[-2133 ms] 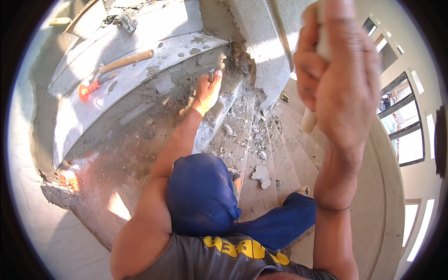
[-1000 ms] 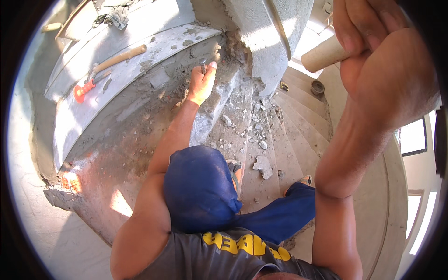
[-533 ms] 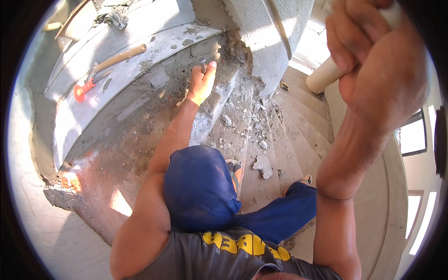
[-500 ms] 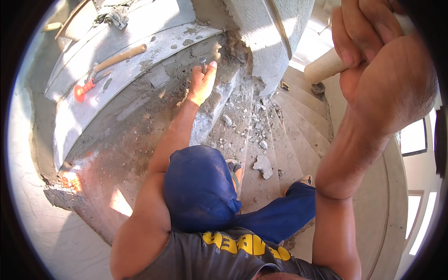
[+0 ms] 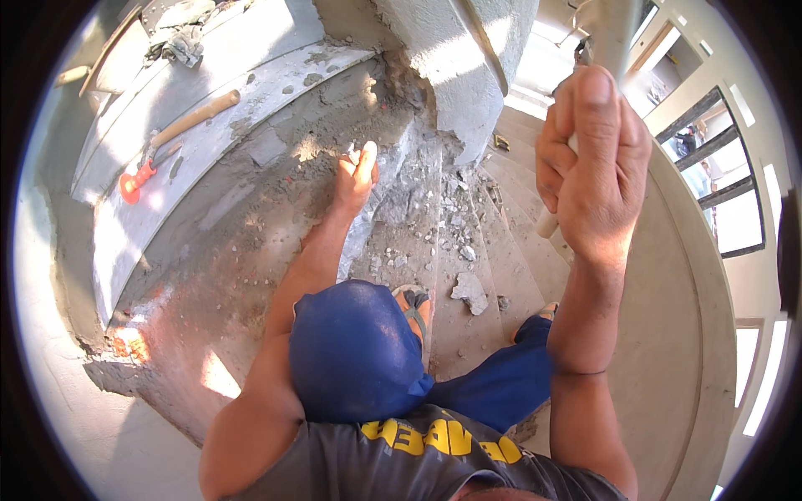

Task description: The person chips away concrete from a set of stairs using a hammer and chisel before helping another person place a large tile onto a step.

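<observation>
My left hand (image 5: 357, 182) is closed around a short metal chisel (image 5: 354, 155), whose end pokes out above the fist. It is held by the rough, chipped edge of the masonry, below the broken base of the plastered column (image 5: 451, 75). The chisel's lower end is hidden. Raised at the right, my right hand (image 5: 595, 163) grips a pale wooden hammer handle (image 5: 614, 37). The butt of the handle shows below my fingers; the hammer head cannot be made out.
A wooden-handled hammer (image 5: 196, 117) and a chisel with a red guard (image 5: 138, 179) lie on the curved pale ledge (image 5: 125, 225). Rubble and a larger broken chunk (image 5: 469, 292) lie on the winding steps (image 5: 522, 250). A curved wall (image 5: 677, 334) stands at the right.
My right hand has swung left and away from the camera, with the handle now more upright. My left hand sits slightly lower in view with the chisel. The view has shifted a little.
</observation>
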Available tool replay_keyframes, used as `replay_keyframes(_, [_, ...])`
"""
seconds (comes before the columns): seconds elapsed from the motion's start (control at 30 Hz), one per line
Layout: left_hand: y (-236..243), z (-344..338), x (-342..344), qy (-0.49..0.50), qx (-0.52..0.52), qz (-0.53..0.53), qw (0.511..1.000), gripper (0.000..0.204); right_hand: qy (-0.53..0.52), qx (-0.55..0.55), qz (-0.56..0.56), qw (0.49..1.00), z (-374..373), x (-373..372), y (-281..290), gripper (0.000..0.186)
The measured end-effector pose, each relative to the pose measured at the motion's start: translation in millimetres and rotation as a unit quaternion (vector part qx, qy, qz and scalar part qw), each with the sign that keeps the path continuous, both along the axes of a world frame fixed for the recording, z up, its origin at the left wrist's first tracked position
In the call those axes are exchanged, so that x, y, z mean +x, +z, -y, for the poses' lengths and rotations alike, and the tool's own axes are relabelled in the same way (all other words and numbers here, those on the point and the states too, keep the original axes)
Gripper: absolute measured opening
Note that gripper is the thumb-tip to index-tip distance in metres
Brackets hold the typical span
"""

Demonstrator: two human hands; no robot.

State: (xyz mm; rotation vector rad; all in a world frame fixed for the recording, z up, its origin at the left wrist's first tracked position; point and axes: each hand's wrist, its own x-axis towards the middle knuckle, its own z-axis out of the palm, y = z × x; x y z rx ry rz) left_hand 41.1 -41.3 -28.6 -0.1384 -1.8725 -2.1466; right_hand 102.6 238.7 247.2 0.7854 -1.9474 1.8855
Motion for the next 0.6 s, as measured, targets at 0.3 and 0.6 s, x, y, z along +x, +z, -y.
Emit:
replay_keyframes(0.3, [108, 30, 11, 0.052, 0.048, -0.073, 0.995, 0.054, -0.11, -0.031, 0.287, 0.951, -93, 37, -236, 0.045])
replay_keyframes(0.6, [104, -1, -17, 0.024, -0.035, -0.077, 0.996, 0.055, -0.149, 0.043, 0.587, 0.794, -109, 60, -365, 0.044])
